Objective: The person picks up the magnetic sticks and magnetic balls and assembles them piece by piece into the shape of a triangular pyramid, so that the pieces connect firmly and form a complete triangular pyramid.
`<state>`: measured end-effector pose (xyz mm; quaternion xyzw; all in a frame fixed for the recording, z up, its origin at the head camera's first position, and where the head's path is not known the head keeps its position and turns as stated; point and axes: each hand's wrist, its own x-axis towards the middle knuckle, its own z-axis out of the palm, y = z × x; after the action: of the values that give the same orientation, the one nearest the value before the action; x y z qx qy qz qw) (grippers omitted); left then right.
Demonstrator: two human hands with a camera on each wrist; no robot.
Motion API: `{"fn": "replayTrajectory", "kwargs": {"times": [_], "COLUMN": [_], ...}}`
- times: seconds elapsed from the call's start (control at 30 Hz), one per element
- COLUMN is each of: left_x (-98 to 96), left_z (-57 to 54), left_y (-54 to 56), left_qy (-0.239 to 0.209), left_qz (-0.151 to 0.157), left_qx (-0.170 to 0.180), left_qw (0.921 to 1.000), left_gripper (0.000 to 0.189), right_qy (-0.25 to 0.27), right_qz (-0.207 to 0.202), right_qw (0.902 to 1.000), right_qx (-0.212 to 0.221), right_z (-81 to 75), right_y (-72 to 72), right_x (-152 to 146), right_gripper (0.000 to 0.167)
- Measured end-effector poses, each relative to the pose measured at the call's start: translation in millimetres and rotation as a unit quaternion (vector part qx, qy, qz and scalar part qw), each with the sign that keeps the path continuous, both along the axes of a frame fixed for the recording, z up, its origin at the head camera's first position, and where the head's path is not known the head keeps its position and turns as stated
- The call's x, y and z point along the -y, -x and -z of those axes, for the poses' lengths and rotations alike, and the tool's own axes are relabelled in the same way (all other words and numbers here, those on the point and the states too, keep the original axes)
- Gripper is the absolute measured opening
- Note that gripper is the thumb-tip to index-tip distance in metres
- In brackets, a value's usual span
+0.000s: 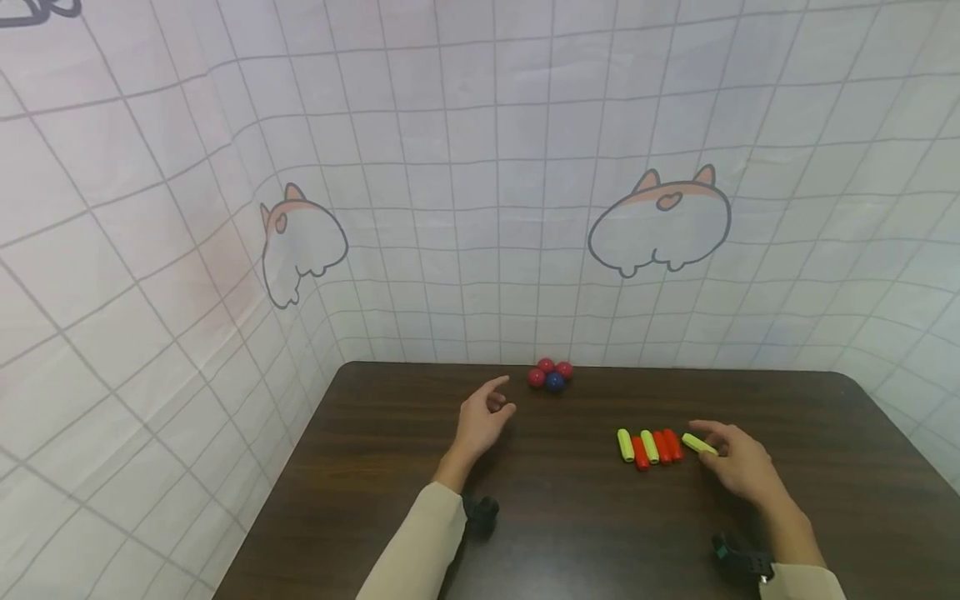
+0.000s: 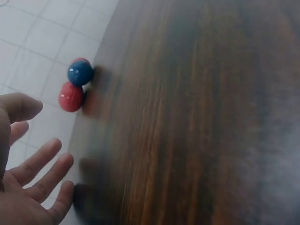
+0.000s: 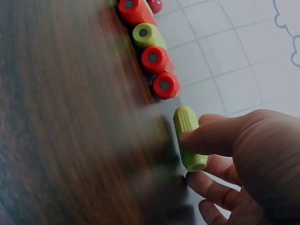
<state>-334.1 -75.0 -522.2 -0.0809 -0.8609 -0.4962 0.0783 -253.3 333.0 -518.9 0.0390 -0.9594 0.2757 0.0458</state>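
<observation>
On the right part of the table, the right hand pinches one yellow-green stick between thumb and fingers, just beside a row of five red and yellow-green sticks. The left hand holds nothing; its fingers are spread, near three red balls and one blue ball at the far edge.

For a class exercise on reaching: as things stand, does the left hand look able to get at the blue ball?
Probably yes: the left hand is empty and nearby, and the near side of the blue ball is free; only the red ball to its left might crowd the grasp.
</observation>
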Motion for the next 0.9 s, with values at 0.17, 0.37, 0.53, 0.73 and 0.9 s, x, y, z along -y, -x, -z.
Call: {"fn": "replayTrajectory", "kwargs": {"times": [0.17,0.37,0.53,0.73,0.9], "left_x": [-6.1,-12.5,-17.9,-24.5,-29.7], "left_z": [2.1,3.5,2.2,2.5,1.6], "left_y": [11.6,23.3,33.0,44.1,54.5], "left_qy": [0.012,0.034,0.053,0.072,0.077], "left_qz": [0.007,0.017,0.022,0.03,0.042], "left_qx": [-0.005,0.012,0.022,0.029,0.041], "left_qw": [0.9999,0.9992,0.9981,0.9965,0.9953], "left_gripper": [0.046,0.044,0.048,0.05,0.049], "right_qy": [0.023,0.047,0.078,0.088,0.106], "right_qz": [0.007,0.005,-0.014,-0.039,-0.056], "right_qw": [0.9996,0.9986,0.9964,0.9939,0.9906], "right_qx": [-0.015,-0.025,-0.031,-0.054,-0.067], "right_z": [-1.0,-8.0,-16.9,-27.3,-35.1], "right_y": [-2.0,-5.4,-8.8,-10.4,-10.1], "right_x": [-3.2,-1.2,4.3,12.8,17.2], "right_gripper": [0.043,0.041,0.042,0.041,0.04]}}
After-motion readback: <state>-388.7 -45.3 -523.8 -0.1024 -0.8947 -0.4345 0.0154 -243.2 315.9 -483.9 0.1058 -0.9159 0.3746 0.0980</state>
